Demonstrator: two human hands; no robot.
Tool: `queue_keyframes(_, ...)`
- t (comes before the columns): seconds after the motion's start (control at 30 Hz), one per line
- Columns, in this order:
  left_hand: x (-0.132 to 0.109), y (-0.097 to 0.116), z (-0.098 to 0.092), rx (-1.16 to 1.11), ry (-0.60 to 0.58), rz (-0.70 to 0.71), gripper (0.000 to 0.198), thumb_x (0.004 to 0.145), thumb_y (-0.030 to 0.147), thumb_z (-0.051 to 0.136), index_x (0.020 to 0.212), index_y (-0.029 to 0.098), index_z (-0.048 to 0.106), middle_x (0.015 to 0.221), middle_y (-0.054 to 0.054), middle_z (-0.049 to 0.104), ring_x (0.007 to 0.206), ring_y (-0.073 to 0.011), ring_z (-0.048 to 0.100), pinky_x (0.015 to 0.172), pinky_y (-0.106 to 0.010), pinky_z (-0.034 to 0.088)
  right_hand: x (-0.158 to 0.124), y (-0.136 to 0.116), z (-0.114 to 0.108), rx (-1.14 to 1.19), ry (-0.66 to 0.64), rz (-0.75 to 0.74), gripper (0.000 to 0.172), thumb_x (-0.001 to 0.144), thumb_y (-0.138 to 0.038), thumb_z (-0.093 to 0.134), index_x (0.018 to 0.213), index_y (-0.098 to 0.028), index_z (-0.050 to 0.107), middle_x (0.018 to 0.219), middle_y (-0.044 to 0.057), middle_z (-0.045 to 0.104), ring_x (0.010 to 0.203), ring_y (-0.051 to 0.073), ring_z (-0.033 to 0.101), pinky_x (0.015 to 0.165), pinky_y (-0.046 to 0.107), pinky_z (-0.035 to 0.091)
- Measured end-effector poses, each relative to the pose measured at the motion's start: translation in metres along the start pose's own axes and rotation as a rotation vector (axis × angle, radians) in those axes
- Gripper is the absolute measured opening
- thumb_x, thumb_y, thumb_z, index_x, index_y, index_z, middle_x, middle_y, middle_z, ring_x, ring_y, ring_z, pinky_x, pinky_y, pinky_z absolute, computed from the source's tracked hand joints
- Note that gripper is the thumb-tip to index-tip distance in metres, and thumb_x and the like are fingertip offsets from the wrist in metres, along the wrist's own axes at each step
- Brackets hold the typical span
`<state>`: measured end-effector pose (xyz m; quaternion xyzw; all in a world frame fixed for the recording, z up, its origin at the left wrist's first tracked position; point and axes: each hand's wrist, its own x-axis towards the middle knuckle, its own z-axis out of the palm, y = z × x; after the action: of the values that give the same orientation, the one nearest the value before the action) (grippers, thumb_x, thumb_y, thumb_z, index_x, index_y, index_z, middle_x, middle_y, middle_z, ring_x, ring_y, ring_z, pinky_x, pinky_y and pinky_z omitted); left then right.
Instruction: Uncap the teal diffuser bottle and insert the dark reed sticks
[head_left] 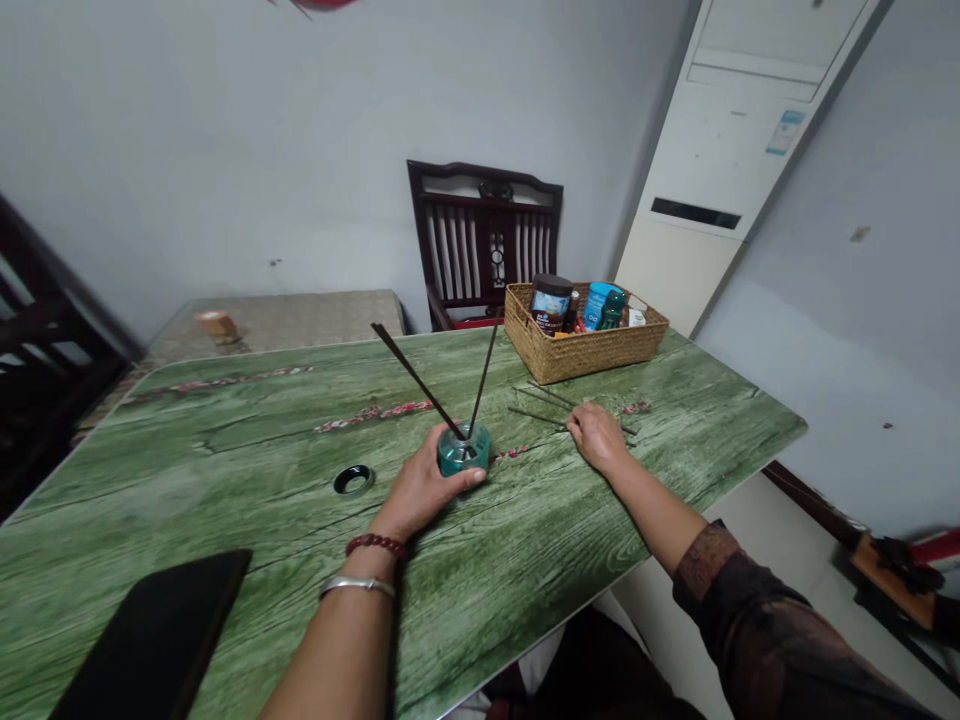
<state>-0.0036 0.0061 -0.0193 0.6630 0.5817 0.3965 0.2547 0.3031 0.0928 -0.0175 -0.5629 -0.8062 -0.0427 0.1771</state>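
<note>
One left hand (pixel 424 490) grips one glass bottle (pixel 463 450) holding two reeds (pixel 417 381).

The left wrist (pixel 367 566) wears a dark red beaded bracelet (pixel 377 545), with a plain silver bangle (pixel 357 586) just beside it. The right arm (pixel 652 510) has a dark, faintly patterned sleeve (pixel 757 640) finished with a rust-brown figured cuff (pixel 705 560).

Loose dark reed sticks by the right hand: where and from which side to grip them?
Pinch the reed sticks near their middles, coming down from above and the near side with the right hand. They lie flat, thin and fanned on the green tabletop, so a top-down pinch likely fits.
</note>
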Motion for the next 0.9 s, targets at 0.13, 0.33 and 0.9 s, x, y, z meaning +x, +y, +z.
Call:
queue_keyframes(0.13,0.0,0.002,0.0,-0.024,-0.001,0.021,0.076,0.068,0.057,0.079,0.129,0.02,0.054,0.119,-0.012,0.071,0.112,-0.0352,0.067,0.096,-0.048,0.052,0.005,-0.005,-0.02,0.187,0.179,0.025,0.014,0.095,-0.022,0.053,0.095,-0.02,0.067,0.088,0.007,0.071,0.085,0.021,0.064,0.076,0.028,0.042)
queue_keyframes(0.33,-0.001,0.005,0.0,-0.042,0.005,0.03,0.075,0.067,0.054,0.08,0.129,0.019,0.054,0.12,-0.013,0.07,0.112,-0.0353,0.066,0.098,-0.05,0.051,0.026,-0.033,-0.075,0.843,0.468,0.005,0.017,0.086,-0.033,0.063,0.099,-0.021,0.063,0.079,0.001,0.07,0.072,0.017,0.065,0.071,0.028,0.049)
queue_keyframes(0.9,-0.003,0.011,-0.002,-0.045,-0.005,0.045,0.071,0.068,0.053,0.078,0.127,0.02,0.054,0.116,-0.01,0.069,0.108,-0.0318,0.066,0.096,-0.046,0.05,0.043,-0.15,-0.08,1.296,0.254,-0.161,0.023,0.084,-0.041,0.069,0.092,-0.024,0.056,0.08,-0.003,0.066,0.076,0.015,0.069,0.066,0.025,0.054)
